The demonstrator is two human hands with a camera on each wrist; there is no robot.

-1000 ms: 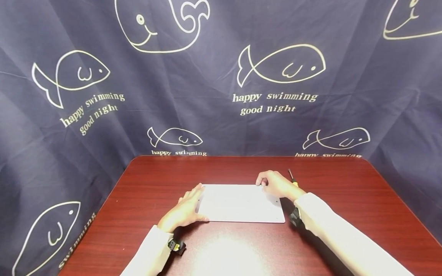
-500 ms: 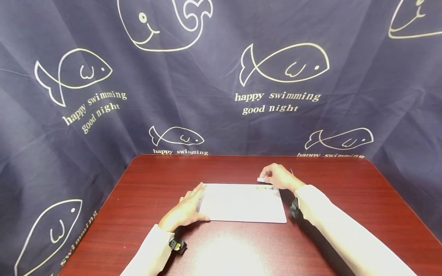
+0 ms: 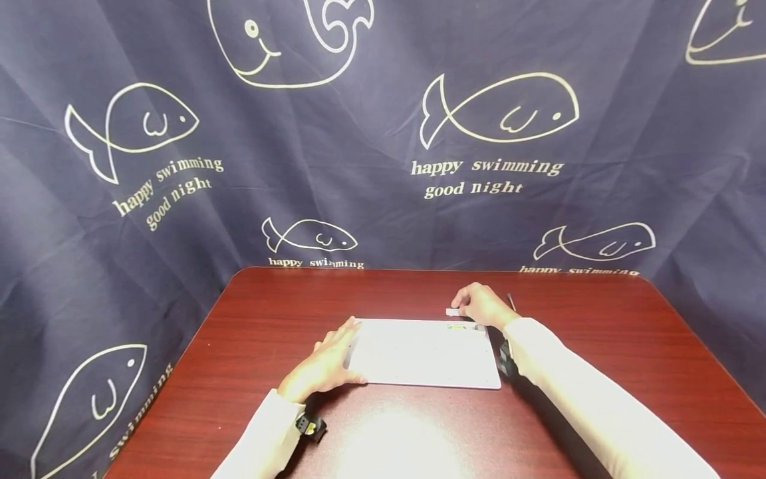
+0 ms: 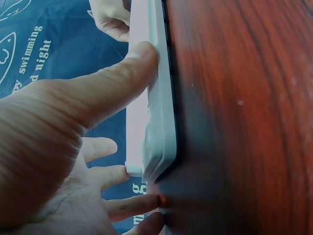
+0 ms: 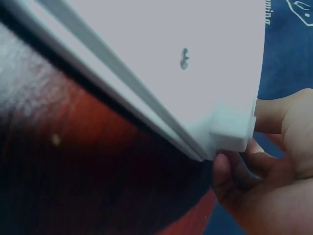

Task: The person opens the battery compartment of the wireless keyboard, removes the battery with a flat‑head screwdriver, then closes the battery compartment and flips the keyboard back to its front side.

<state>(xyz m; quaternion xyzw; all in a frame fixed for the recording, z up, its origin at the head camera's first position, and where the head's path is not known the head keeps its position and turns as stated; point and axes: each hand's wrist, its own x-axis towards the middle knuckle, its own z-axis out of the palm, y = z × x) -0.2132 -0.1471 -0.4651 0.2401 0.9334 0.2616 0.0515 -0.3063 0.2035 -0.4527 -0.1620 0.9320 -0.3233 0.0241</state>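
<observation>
A white keyboard (image 3: pixel 419 356) lies face down on the table, its plain back up; dark key edges show beneath it in the left wrist view. My left hand (image 3: pixel 323 362) rests at its left end, thumb on the near edge, the other fingers spread fairly straight along the side. Near the far right corner an uncovered battery slot (image 3: pixel 457 327) shows something yellow-green inside. Just beyond the far edge, my right hand (image 3: pixel 485 306) pinches a small white battery cover (image 3: pixel 452 312). In the right wrist view, the right fingertips are partly hidden behind the keyboard's raised foot (image 5: pixel 232 129).
Behind the right hand the shaft of a screwdriver (image 3: pixel 511 301) pokes out; its handle is hidden. The reddish-brown table (image 3: pixel 287 299) ends at a dark blue curtain (image 3: pixel 383 133) with fish drawings.
The right hand has lifted the small cover off the keyboard's back and moved it beyond the far edge, baring the battery slot. The left hand has stayed at the left end.
</observation>
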